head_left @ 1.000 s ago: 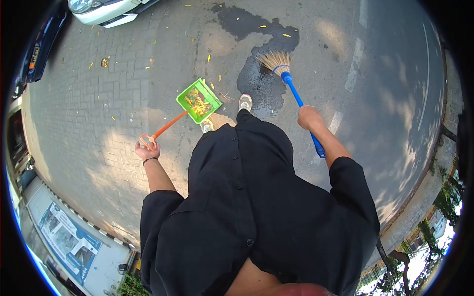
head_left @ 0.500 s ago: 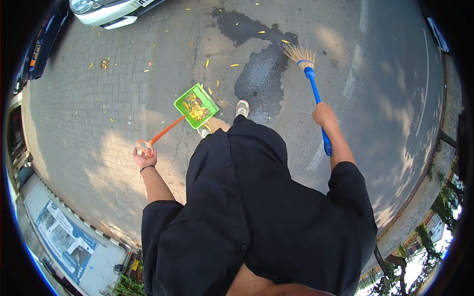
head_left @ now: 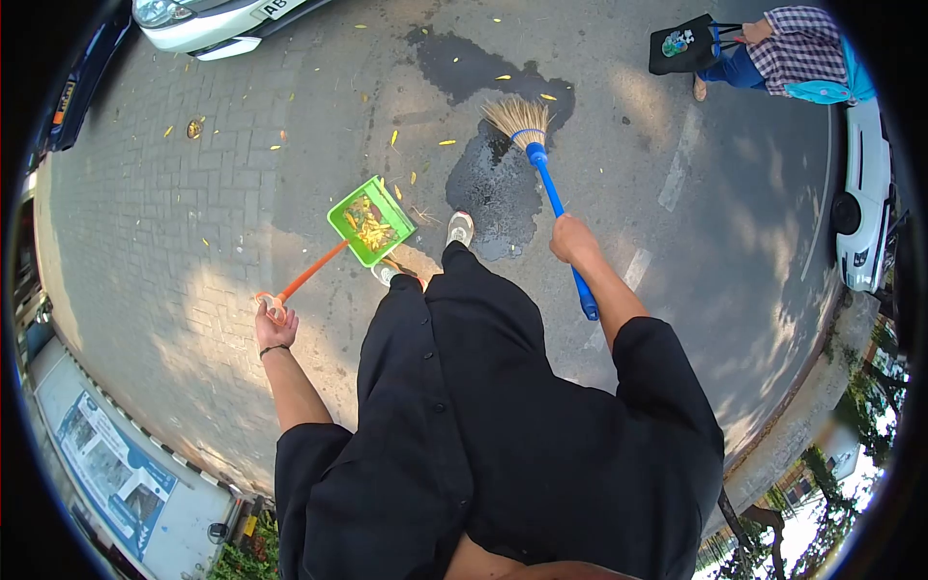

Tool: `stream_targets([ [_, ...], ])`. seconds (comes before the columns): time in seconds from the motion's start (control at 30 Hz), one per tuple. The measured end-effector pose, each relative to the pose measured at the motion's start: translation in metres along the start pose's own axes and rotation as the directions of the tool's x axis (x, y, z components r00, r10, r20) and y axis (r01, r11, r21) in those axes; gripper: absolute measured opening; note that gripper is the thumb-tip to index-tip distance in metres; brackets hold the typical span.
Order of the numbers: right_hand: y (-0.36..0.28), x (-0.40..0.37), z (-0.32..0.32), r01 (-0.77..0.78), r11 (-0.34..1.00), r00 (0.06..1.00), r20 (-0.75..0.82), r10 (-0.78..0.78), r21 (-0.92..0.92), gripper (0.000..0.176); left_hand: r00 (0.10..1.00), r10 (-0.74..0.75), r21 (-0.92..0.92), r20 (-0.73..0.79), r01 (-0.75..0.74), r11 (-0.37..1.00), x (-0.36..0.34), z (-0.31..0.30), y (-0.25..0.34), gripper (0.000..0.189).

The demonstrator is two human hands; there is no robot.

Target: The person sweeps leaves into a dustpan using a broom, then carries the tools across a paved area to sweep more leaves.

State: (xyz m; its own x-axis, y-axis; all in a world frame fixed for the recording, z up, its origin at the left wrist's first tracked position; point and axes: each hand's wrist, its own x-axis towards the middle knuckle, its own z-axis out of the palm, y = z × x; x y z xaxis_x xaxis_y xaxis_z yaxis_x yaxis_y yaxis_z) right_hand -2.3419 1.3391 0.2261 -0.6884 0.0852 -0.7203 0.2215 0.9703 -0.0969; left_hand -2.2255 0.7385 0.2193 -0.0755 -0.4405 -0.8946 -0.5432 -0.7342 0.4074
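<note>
Left hand (head_left: 276, 329) holds dustpan (head_left: 391, 207) by orange handle (head_left: 315, 268); shoe (head_left: 385, 274) just behind dustpan. Right hand (head_left: 573, 240) wrapped round broom (head_left: 548, 181), bristles right of dustpan, over wet patch (head_left: 493, 193). Risks, judged: damp bristles clumping; handle twist tipping dustpan, spilling leaves (head_left: 369, 229).
</note>
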Motion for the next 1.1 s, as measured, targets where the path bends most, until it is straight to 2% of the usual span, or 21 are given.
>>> stream_targets([
  [0.1,-0.001,-0.035,-0.028,-0.016,0.997,0.998,0.059,0.012,0.075,0.027,1.0,-0.011,-0.019,-0.003,0.011,1.0,0.005,-0.007,0.0,0.077],
  [0.23,0.002,-0.041,-0.038,-0.048,0.995,0.999,0.007,0.048,0.083,0.028,1.0,-0.02,-0.038,0.013,0.02,0.999,0.013,-0.012,0.003,0.079],
  [0.4,0.015,0.018,-0.018,-0.187,0.982,0.972,-0.142,0.188,0.022,0.025,1.0,-0.018,-0.059,0.001,0.018,0.998,0.011,-0.014,0.003,0.079],
  [0.5,0.019,0.063,0.001,-0.288,0.957,0.948,-0.151,0.279,-0.043,0.025,1.0,-0.019,-0.064,0.019,0.02,0.998,0.009,-0.014,0.004,0.077],
  [0.6,0.006,0.069,-0.001,-0.225,0.974,0.972,-0.083,0.222,-0.03,0.025,1.0,-0.022,-0.076,0.021,0.023,0.997,0.009,-0.012,0.005,0.074],
  [0.7,-0.011,0.038,-0.012,-0.156,0.988,0.988,0.012,0.156,0.007,0.027,0.999,-0.033,-0.078,0.017,0.034,0.996,0.013,-0.017,0.008,0.072],
  [0.8,-0.002,0.006,-0.022,-0.194,0.969,0.979,-0.036,0.202,0.149,0.029,0.999,-0.039,-0.086,0.0,0.039,0.996,0.011,-0.015,0.009,0.07],
  [0.9,0.01,0.0,-0.019,-0.224,0.952,0.958,-0.132,0.254,0.206,0.028,0.999,-0.045,-0.101,-0.002,0.045,0.994,0.009,-0.011,0.009,0.07],
  [1.0,0.011,0.016,-0.019,-0.307,0.935,0.932,-0.145,0.333,0.176,0.027,0.999,-0.037,-0.104,0.005,0.038,0.994,0.005,-0.01,0.01,0.069],
  [1.1,0.024,0.056,-0.005,-0.27,0.953,0.944,-0.155,0.291,0.141,0.028,0.998,-0.043,-0.112,0.037,0.047,0.993,0.007,-0.012,0.007,0.067],
])
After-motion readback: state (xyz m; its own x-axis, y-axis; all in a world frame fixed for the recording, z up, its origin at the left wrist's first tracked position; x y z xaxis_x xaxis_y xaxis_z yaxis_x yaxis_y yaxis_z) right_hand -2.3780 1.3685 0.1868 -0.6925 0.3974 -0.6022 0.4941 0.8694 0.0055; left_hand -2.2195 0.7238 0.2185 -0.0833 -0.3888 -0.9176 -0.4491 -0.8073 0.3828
